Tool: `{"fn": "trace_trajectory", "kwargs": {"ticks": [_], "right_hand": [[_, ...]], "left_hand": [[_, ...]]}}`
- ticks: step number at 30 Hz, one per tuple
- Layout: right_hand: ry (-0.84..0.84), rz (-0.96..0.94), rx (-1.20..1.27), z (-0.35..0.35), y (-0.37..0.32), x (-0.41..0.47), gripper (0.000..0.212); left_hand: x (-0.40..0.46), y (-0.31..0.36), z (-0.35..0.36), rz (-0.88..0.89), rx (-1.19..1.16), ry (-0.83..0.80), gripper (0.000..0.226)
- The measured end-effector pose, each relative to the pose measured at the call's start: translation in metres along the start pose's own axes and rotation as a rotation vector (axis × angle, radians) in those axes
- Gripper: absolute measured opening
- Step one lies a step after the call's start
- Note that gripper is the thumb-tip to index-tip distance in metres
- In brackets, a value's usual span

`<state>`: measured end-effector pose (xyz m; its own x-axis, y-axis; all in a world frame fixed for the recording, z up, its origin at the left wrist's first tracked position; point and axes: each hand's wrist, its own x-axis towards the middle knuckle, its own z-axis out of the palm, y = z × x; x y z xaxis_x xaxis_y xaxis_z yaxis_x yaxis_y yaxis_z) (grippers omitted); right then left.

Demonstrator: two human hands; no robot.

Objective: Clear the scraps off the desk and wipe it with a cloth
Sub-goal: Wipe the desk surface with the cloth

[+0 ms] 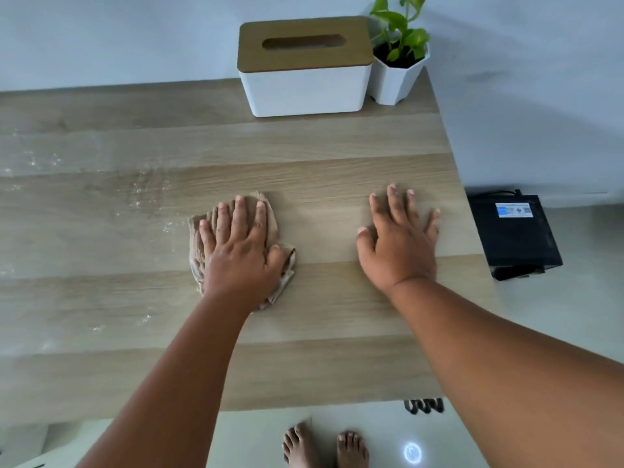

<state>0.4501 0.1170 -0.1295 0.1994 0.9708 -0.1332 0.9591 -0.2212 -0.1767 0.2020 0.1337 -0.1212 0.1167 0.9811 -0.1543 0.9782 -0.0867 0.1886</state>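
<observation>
Wooden desk (304, 366): left hand (239, 255) mostly hides cloth (199, 251).

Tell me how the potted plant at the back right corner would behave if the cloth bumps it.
The potted plant probably tips fairly easily: its white pot narrows toward the base, and the leafy stems rise well above the rim. It looks light, likely plastic, so a nudge may slide it. It stands near the desk edge, beside the tissue box, so a rightward push risks a fall.

Both bare arms reached forward. The left hand (238, 244) lay flat (fingers straight). The right hand (400, 241) lay palm-down, fingers spread.
</observation>
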Motion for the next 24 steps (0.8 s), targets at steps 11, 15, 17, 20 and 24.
{"fn": "trace_trajectory", "kwargs": {"ticks": [11,15,17,20,24], "right_hand": [[0.14,-0.219,0.156,-0.005,0.002,-0.013,0.049],[0.184,-0.31,0.127,-0.007,0.001,-0.024,0.037],[0.191,-0.301,0.125,-0.007,-0.002,-0.034,0.034],[0.183,-0.322,0.155,-0.002,-0.015,-0.059,0.031],[0.152,-0.381,0.191,0.006,-0.041,-0.094,0.031]], "left_hand": [[-0.084,0.024,0.017,0.31,-0.022,0.016,0.071],[-0.117,0.019,0.02,0.295,-0.077,0.056,0.068],[-0.13,0.017,0.022,0.269,-0.103,0.091,0.066],[-0.148,0.013,0.021,0.209,-0.129,0.086,0.066],[-0.174,0.002,0.014,0.141,-0.121,0.065,0.066]]}}
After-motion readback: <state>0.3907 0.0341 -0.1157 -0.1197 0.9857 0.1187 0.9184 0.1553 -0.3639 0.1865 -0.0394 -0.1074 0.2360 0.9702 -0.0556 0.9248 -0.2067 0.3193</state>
